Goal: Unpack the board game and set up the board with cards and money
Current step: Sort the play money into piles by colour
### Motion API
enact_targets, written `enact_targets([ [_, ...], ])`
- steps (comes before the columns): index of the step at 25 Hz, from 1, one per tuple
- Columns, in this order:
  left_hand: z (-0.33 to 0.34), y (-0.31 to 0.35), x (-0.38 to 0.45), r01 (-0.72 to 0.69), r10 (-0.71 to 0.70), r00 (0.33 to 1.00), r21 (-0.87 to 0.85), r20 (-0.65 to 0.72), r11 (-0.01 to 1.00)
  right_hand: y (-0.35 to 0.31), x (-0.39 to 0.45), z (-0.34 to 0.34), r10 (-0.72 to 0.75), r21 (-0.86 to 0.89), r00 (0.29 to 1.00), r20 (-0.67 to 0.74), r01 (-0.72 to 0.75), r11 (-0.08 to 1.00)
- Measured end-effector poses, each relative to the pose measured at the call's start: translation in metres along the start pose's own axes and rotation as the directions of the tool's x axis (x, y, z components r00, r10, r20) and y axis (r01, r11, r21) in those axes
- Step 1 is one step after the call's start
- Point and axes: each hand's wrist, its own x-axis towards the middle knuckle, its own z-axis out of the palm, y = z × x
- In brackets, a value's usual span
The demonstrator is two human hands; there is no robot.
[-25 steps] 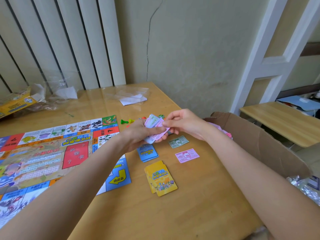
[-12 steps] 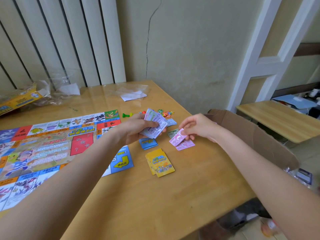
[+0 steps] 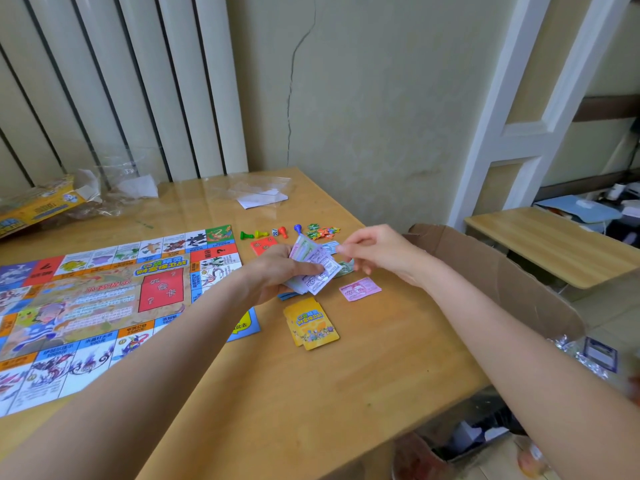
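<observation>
The colourful game board [image 3: 104, 299] lies flat on the left half of the wooden table [image 3: 311, 393]. My left hand [image 3: 273, 271] grips a fanned stack of paper money [image 3: 317, 268] just right of the board. My right hand [image 3: 377, 252] hovers beside the stack with loosely curled fingers, its tips at the stack's upper right edge, holding nothing I can see. Pink notes [image 3: 360, 289] lie on the table below it, and a green note [image 3: 347, 266] peeks out behind the stack. Yellow cards [image 3: 311, 323], red cards [image 3: 265, 244] and blue cards [image 3: 287, 296], partly hidden, lie nearby.
Pawns [image 3: 261, 233], a die [image 3: 275, 232] and small house pieces [image 3: 322, 232] sit behind the hands. The game box [image 3: 34, 206] and plastic wrap [image 3: 256, 192] lie at the back. An open cardboard box [image 3: 502, 271] stands against the table's right edge.
My right hand laid a pink note on the table beside the stack, let it go, and rose back up to the stack. My left hand kept holding the money.
</observation>
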Motion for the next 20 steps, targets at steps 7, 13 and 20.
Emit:
enact_targets([
  [7, -0.011, 0.011, -0.006, -0.027, 0.072, 0.983, -0.253, 0.171, 0.967, -0.008, 0.013, 0.007, 0.015, 0.049, 1.0, 0.027, -0.017, 0.999],
  [13, -0.016, 0.012, -0.001, -0.038, 0.045, 0.996, -0.09, 0.073, 0.995, -0.014, 0.017, 0.008, -0.032, 0.041, 0.999, 0.0, 0.032, 0.999],
  [20, -0.001, 0.005, -0.003, -0.006, 0.016, 0.994, -0.09, 0.109, 0.996, -0.009, -0.005, -0.005, 0.127, -0.124, 0.988, 0.092, -0.116, 0.986],
])
